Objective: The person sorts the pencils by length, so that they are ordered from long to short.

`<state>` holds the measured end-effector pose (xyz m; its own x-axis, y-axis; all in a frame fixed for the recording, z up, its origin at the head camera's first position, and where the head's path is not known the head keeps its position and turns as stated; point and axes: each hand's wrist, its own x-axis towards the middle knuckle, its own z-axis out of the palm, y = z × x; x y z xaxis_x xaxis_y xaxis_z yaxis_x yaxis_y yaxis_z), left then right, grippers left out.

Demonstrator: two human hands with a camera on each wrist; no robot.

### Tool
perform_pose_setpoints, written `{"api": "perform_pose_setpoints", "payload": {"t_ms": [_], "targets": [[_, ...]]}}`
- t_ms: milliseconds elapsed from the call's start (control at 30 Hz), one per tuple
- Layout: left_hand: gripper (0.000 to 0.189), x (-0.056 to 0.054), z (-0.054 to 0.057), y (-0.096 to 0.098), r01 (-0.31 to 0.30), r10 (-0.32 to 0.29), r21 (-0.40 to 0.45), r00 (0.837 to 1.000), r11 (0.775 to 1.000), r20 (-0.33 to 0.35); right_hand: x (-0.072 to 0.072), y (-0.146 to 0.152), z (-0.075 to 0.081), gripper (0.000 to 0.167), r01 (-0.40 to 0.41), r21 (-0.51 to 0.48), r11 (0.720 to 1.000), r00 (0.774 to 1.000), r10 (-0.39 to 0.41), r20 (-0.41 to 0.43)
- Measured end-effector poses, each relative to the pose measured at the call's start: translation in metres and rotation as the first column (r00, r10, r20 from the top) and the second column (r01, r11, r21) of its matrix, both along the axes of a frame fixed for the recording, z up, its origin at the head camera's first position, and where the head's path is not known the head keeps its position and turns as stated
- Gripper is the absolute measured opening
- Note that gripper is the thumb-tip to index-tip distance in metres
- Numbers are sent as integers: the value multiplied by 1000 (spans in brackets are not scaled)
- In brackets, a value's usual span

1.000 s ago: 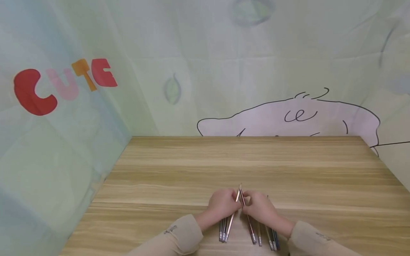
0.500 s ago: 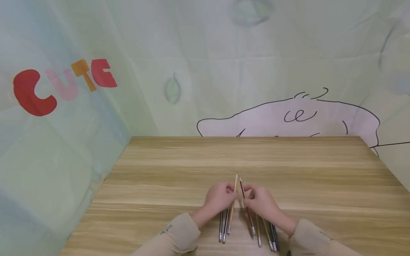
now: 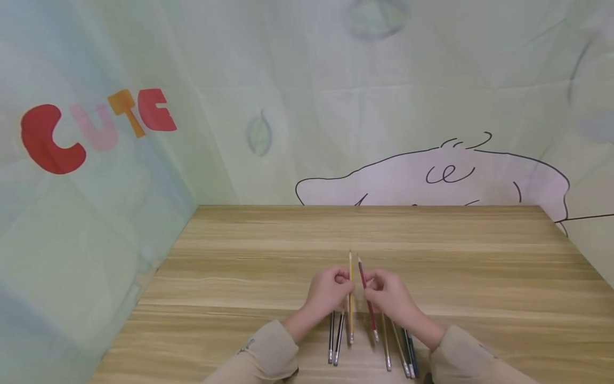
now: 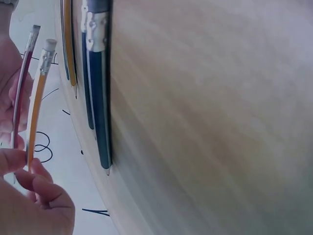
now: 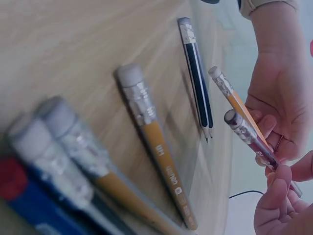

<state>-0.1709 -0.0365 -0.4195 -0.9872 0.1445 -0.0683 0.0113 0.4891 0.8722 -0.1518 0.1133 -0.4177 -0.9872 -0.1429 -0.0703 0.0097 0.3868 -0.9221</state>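
My left hand [image 3: 328, 290] pinches a yellow pencil [image 3: 351, 322] between thumb and fingers, its white eraser end toward me and its point away. Beside it, my right hand [image 3: 394, 300] pinches a dark red pencil [image 3: 372, 320] the same way. The two pencils stand nearly side by side with a narrow gap between their points. In the right wrist view, the red pencil [image 5: 257, 147] overlaps the yellow pencil [image 5: 237, 100]. On the table near my left wrist lie two dark striped pencils [image 3: 338, 341].
Right of the hands, several pencils lie on the wooden table [image 3: 268, 234]: a yellow pencil [image 5: 164, 161], another yellow pencil [image 5: 129, 196], a dark one, and a blue pencil [image 5: 44, 210] with a red end. A printed cloth [image 3: 307, 106] hangs behind the table.
Both hands have moved slightly away from my body with their pencils. The yellow pencil has swung more upright and left the dark pencils; the two points, formerly meeting, are now apart.
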Motion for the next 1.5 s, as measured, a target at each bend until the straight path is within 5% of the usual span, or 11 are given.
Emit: {"api": "perform_pose_setpoints", "payload": {"t_ms": [433, 1500], "targets": [[20, 0, -3, 0, 10, -10, 97, 1000, 995, 0, -7, -6, 6, 19, 82, -131, 988, 995, -74, 60], [20, -3, -4, 0, -18, 14, 166, 1000, 986, 24, -7, -10, -2, 15, 64, -135, 989, 997, -58, 48]]}}
